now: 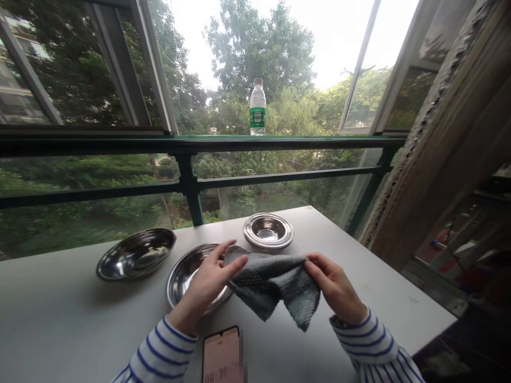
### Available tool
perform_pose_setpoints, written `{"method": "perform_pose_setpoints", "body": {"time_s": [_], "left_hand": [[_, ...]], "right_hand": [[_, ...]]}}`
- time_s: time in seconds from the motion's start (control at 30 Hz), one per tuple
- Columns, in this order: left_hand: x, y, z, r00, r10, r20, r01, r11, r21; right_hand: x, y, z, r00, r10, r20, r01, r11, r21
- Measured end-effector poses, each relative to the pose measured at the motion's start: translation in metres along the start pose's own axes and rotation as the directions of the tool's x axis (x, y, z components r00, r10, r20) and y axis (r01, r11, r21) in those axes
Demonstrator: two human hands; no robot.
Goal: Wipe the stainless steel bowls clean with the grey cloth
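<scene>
A grey cloth is stretched between my two hands above the white table, its lower corners hanging loose. My right hand pinches its right end between thumb and fingers. At the cloth's left end is my left hand, with thumb and fingers on either side of the fabric. Partly behind my left hand and wrist sits a shiny metal bowl. Beyond the cloth stands a smaller wide-rimmed metal bowl, which seems to rest on other round metalware.
An oval-looking metal basin lies at the left of the table. Near the front edge is a phone showing a timer. A water bottle stands on the window ledge behind a green railing. A curtain hangs at the right.
</scene>
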State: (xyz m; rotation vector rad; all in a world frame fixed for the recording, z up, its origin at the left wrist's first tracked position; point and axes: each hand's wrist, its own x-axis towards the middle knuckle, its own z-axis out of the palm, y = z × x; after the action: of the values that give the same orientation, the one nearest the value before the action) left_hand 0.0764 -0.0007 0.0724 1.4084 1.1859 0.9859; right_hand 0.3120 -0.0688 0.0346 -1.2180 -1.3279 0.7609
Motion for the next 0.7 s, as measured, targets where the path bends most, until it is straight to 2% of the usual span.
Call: {"method": "perform_pose_setpoints", "body": {"time_s": [0.07,0.17,0.3,0.33,0.43,0.47,0.53,0.63,0.7], "left_hand": [[-0.008,-0.002,-0.001,0.987,0.052,0.154,-0.086,0.971,0.222],[-0.016,-0.006,0.003,0.934,0.091,0.345,-0.228,0.896,0.382],[-0.018,-0.006,0.002,0.875,0.258,0.409,-0.429,0.804,0.411],[-0.017,-0.004,0.000,0.866,0.266,0.423,-0.436,0.816,0.379],[-0.013,0.001,-0.007,0.873,0.131,0.469,-0.294,0.909,0.294],[-0.011,0.003,-0.009,0.879,0.123,0.461,-0.274,0.921,0.276],[-0.009,0.004,-0.013,0.880,0.130,0.456,-0.281,0.918,0.280],[-0.008,0.003,-0.017,0.856,0.119,0.503,-0.323,0.883,0.341],[-0.010,0.002,-0.019,0.861,0.114,0.495,-0.341,0.853,0.396]], "right_hand": [[0.000,-0.003,-0.001,1.000,0.017,-0.008,-0.017,1.000,-0.006],[0.000,-0.006,-0.005,0.999,0.045,0.012,-0.045,0.999,-0.017],[0.001,-0.009,-0.017,0.997,0.061,0.044,-0.052,0.981,-0.185],[0.002,-0.008,-0.022,0.997,0.064,0.042,-0.053,0.972,-0.228],[0.003,-0.006,-0.034,0.995,0.081,0.056,-0.063,0.960,-0.274],[0.003,-0.005,-0.037,0.993,0.091,0.071,-0.068,0.958,-0.277],[0.005,-0.003,-0.042,0.988,0.110,0.109,-0.076,0.957,-0.279],[0.008,-0.002,-0.047,0.984,0.114,0.137,-0.071,0.955,-0.289],[0.011,-0.003,-0.049,0.985,0.106,0.137,-0.061,0.953,-0.298]]}}
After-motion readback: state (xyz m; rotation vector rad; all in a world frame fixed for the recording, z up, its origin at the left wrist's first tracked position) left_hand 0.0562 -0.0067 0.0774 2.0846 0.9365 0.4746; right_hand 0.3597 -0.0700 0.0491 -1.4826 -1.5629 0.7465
